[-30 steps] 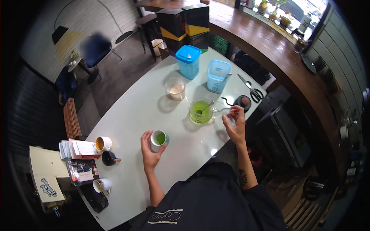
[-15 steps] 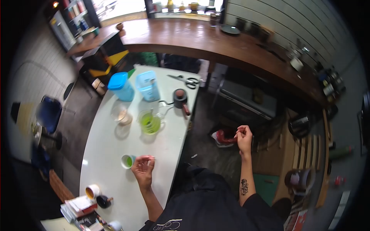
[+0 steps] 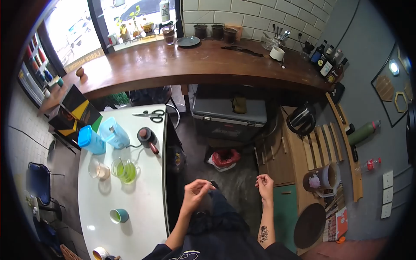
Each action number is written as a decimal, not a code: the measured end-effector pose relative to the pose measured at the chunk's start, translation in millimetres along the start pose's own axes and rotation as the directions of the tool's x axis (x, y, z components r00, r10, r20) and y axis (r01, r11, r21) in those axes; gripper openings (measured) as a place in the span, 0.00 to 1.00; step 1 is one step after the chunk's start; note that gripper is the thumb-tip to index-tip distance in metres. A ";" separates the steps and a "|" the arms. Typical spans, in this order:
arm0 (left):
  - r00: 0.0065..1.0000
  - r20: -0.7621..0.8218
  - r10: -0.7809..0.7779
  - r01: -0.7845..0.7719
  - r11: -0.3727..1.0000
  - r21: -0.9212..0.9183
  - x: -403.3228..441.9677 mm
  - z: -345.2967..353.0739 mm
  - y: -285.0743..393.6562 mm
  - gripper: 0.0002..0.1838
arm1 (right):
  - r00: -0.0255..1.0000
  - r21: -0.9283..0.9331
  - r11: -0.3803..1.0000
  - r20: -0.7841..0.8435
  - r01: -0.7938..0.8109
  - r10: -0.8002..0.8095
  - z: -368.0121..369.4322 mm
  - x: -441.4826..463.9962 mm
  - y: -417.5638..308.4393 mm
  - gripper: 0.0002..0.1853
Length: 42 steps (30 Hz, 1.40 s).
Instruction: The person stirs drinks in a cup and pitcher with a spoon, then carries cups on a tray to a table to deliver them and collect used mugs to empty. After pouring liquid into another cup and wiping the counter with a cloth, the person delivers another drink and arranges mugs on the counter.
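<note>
My left hand hangs off the right edge of the white table, its fingers curled together with nothing seen in them. Further right, my right hand is in the air near a green cabinet door, fingers bent in and no object visible. On the table, a small teal cup with a white inside lies nearest my left hand. Behind it are a glass jug of green liquid, a clear cup with a pale brown drink and a dark red-handled device.
Two blue containers and black scissors are at the table's far end. A red-lined bin is on the floor ahead, before a grey cooler box. At right, the wooden counter holds a kettle and a jug.
My view has turned to the right. My left hand has left its place beside the teal cup and is now past the table's edge. My right hand stays in the air.
</note>
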<state>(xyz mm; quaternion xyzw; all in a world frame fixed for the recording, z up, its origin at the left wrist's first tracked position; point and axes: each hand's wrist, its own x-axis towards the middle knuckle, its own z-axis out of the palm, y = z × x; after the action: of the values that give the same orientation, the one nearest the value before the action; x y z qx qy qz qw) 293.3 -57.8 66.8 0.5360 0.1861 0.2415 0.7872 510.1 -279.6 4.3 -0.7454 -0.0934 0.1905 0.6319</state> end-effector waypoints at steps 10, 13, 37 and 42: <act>0.971 -0.077 -0.227 0.233 0.970 0.065 81.8 -3.0 -32.6 0.11 | 0.948 -0.119 0.944 0.122 0.307 -0.293 102.3 219.1 12.7 0.06; 0.951 -0.218 -0.221 0.250 0.961 0.118 126.6 0.9 -32.5 0.12 | 0.934 -0.272 0.893 0.094 0.358 -0.346 127.1 304.4 -20.4 0.08; 0.821 -0.561 -0.109 0.145 0.989 0.019 111.0 0.8 -55.1 0.16 | 0.678 -0.597 0.341 0.703 0.726 -0.213 160.6 334.4 -123.8 0.11; 0.878 -0.473 0.070 0.000 0.989 0.147 71.9 -11.4 -21.3 0.24 | 0.274 -0.067 0.611 0.928 0.789 -0.252 194.3 210.0 -162.4 0.08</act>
<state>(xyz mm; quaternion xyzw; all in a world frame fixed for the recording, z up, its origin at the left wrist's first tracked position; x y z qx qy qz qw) 349.4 -14.1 40.4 0.5182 0.3813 0.3662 0.6723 639.6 6.2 103.1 -0.6050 -0.6920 0.2656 0.2909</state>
